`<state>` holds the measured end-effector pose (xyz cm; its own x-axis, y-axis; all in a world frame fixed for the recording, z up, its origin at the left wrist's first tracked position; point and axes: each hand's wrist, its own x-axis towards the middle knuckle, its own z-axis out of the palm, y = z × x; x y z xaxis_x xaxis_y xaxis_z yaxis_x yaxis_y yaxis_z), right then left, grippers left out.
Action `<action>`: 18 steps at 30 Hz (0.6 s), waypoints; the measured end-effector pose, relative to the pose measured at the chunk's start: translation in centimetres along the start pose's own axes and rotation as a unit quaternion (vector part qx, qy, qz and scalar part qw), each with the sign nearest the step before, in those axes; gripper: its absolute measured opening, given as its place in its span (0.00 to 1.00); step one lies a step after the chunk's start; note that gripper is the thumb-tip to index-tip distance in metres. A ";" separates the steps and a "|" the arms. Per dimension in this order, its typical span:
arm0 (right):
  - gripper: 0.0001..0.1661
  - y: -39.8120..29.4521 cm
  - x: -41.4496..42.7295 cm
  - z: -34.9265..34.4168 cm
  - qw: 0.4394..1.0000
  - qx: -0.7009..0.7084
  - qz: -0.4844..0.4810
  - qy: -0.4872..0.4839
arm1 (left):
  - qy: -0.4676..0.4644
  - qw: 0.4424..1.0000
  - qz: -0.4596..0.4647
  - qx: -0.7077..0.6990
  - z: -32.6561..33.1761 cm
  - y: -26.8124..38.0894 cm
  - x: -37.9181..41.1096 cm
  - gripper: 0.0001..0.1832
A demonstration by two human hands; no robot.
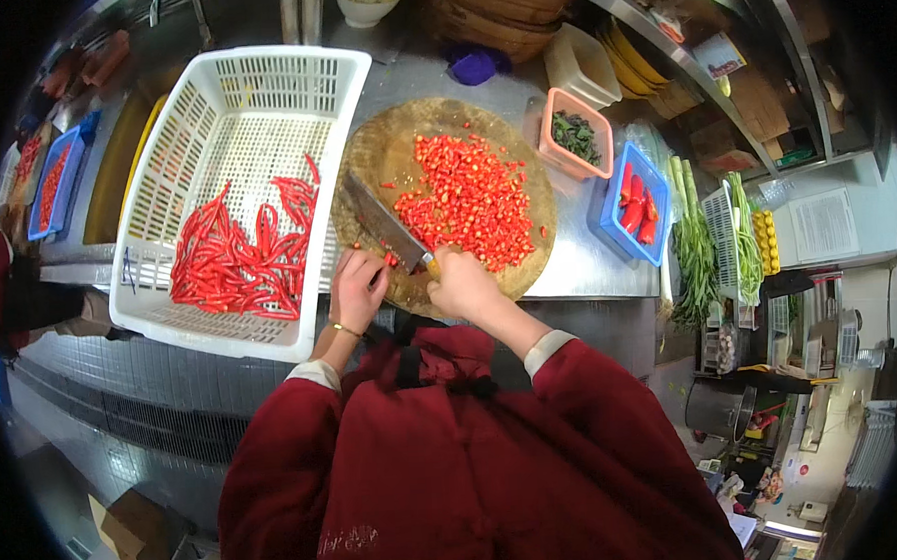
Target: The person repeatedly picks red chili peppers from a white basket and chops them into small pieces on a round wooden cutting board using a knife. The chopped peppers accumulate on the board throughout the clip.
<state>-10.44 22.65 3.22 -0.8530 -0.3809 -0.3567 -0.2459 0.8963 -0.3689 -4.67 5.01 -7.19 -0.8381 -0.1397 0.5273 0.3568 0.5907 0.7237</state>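
My right hand is closed round the handle of a cleaver, whose broad blade slants up to the left over the round wooden chopping board. At the board's lower left edge rests my left hand, fingers curled, close to a few cut red chili pieces; whether it holds a chili cannot be told. A large heap of chopped red chilies covers the middle and right of the board. Whole red chilies lie in the lower part of a white plastic basket on the left.
Right of the board stand a pink container of dark green leaves and a blue basket with larger red peppers. Farther right lie green stalks. Behind are a purple cloth-like thing, a white bowl and a metal shelf.
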 end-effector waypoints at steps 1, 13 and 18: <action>0.22 -0.1 -0.3 -0.4 1.000 -0.011 -0.007 -0.012 | -0.003 1.000 0.003 0.004 -0.1 0.1 -0.1 0.08; 0.23 -1.5 -0.9 0.4 0.999 0.010 0.031 -0.015 | 0.004 1.000 0.001 0.005 0.0 -0.4 -0.3 0.09; 0.20 -0.7 -0.9 -0.1 1.000 0.010 0.002 0.010 | 0.002 1.000 0.004 0.012 -0.1 -0.1 -0.3 0.09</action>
<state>-9.59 22.41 3.89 -0.8632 -0.3726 -0.3406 -0.2334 0.8928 -0.3852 -4.39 4.89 -7.35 -0.8341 -0.1381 0.5340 0.3531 0.6102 0.7093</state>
